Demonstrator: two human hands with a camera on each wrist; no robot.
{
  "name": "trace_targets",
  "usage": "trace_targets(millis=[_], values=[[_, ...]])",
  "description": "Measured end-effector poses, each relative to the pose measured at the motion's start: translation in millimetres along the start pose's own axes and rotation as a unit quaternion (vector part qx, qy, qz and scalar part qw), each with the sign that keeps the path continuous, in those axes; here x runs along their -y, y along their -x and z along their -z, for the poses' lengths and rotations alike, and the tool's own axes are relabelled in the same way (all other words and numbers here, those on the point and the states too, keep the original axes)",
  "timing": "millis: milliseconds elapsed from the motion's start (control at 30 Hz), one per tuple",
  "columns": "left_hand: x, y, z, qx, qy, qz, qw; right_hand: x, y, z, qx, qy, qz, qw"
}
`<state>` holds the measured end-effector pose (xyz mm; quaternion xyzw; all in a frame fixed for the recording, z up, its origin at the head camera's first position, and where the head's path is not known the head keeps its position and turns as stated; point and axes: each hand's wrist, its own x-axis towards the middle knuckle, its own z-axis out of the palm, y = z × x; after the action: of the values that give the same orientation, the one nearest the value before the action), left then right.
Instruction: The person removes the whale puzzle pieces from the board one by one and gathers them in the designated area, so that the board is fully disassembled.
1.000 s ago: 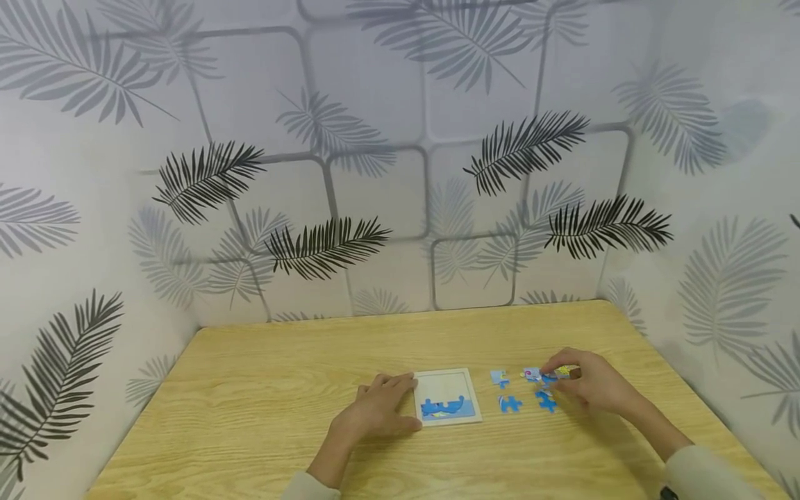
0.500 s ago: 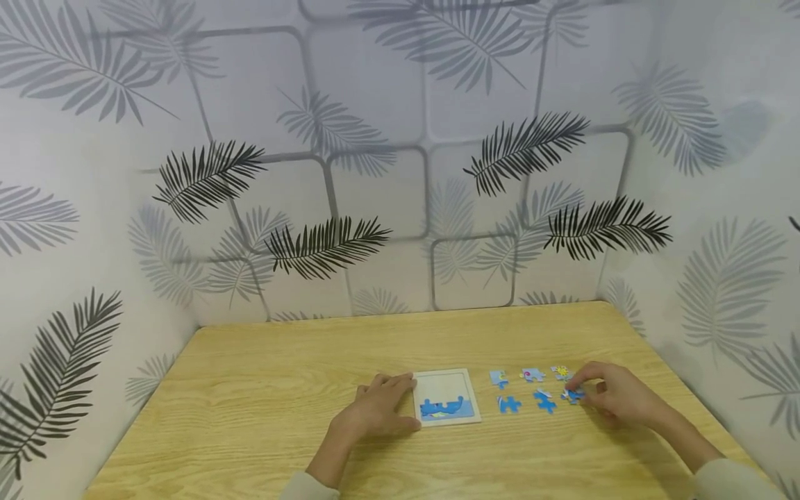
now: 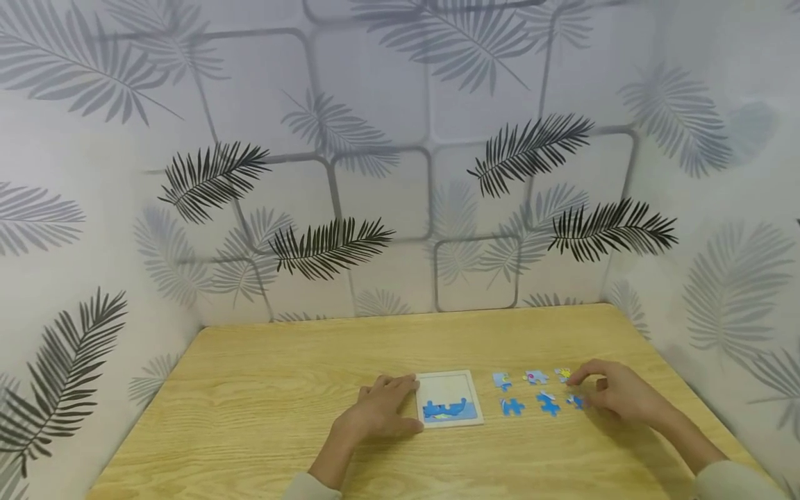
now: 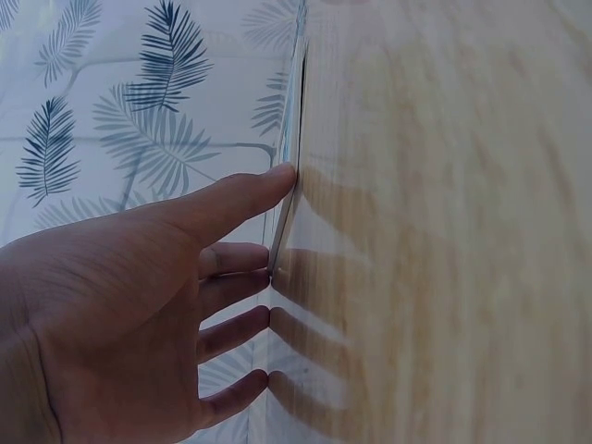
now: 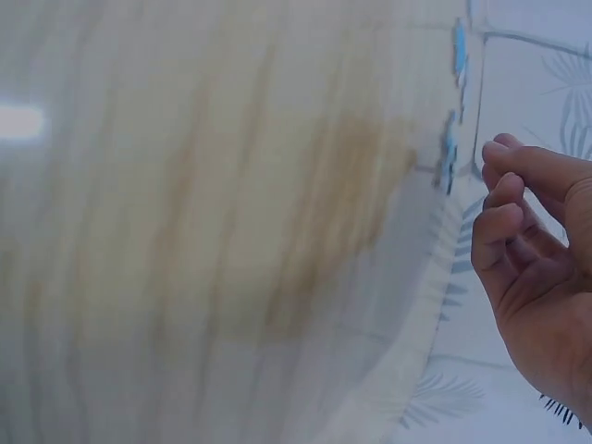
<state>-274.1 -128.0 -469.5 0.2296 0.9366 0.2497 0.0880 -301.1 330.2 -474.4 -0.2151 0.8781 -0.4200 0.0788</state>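
Black and faded-grey palm-like fronds [image 3: 331,248] pattern a pale grey-white wall covering [image 3: 369,76] that rises behind and along both sides of a yellow-brown, wood-grained table [image 3: 281,375] with rounded far corners; grey lines [image 3: 430,194] trace rounded rectangles across the rear surface, which shades from cool grey above to warmer cream below, while in the right wrist view a white patch of glare [image 5: 20,122] shines on the tabletop

Smooth, glossy wood grain is shown by the yellow-brown rectangular tabletop [image 3: 269,403]. Small blue jigsaw pieces [image 3: 512,407], right, are smoothly printed; material unclear. Matt cloth is seen in beige sleeves [image 3: 734,480], near. Pale leaf-patterned wall covering [image 3: 387,69], far, is seen smooth.
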Motion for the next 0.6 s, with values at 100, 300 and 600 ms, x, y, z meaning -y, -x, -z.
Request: trace_targets(millis=[100, 300, 600], values=[[-3.0, 0.3, 0.6, 0.005, 0.004, 0.005, 1.0000, 7.7, -5.3, -3.2, -0.017, 0.005, 0.013, 0.9998], [3.9, -4.1, -5.3, 0.000, -0.009, 0.010, 0.9999, 28.1, -24.9, -27.0, -0.015, -0.020, 0.046, 0.9986], [13.3, -11.1, -13.1, -0.017, -0.009, 0.003, 0.9998, 56.6, -60.7, -76.4, 0.031, -0.046, 0.078, 0.9954]])
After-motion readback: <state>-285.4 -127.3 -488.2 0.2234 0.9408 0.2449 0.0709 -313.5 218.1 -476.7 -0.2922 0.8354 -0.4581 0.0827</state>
